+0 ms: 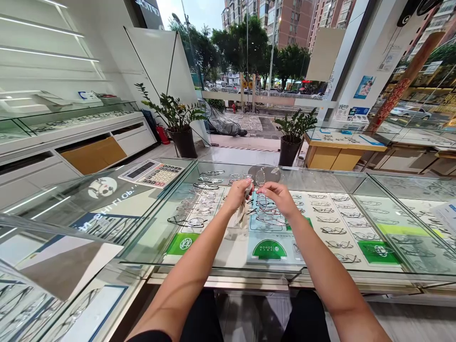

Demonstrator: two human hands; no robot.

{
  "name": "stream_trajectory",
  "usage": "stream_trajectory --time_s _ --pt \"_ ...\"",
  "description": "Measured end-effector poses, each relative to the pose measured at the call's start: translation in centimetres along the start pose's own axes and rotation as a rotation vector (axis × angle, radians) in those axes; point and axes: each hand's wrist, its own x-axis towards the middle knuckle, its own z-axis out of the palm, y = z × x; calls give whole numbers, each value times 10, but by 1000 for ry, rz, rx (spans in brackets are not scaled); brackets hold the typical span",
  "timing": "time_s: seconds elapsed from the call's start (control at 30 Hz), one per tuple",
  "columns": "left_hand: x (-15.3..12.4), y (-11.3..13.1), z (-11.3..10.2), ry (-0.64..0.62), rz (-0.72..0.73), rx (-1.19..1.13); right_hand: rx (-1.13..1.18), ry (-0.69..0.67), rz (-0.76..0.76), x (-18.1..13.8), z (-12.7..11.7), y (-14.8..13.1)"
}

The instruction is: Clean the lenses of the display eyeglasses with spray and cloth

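My left hand (238, 194) is closed around a pale cloth (242, 216), whose end hangs below the fingers. Close by, my right hand (280, 195) pinches a thin-framed pair of eyeglasses (260, 177), with one round lens standing up above the fingertips. The two hands almost meet over the glass-topped display case, and part of the glasses is hidden by the fingers. Under the glass, rows of eyeglasses (334, 230) lie on white and light blue panels. A green half-round sign (270, 249) sits in the case below my hands.
A large calculator (151, 173) lies on the glass counter to the left. Potted plants (183, 142) stand on the floor beyond the case, before the shop window. More display cases (409, 237) run along the right, and white drawers (133, 140) line the left wall.
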Motion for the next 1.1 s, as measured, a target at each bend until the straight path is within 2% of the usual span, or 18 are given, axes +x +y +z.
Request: stream_trajectory --time_s 0.2,0.53,0.67,0.8,1.1 --pt "-2 6 2 38 100 60 -7 -50 10 0 5 0" --pt "-1 3 0 11 138 97 17 -56 9 -2 4 0" --pt "-1 0 -1 -37 125 165 65 47 -13 0 -2 4" --pt "-4 1 3 -113 188 333 73 153 -27 3 -7 8" --pt "-6 0 5 -155 223 408 112 170 -39 4 -7 9"
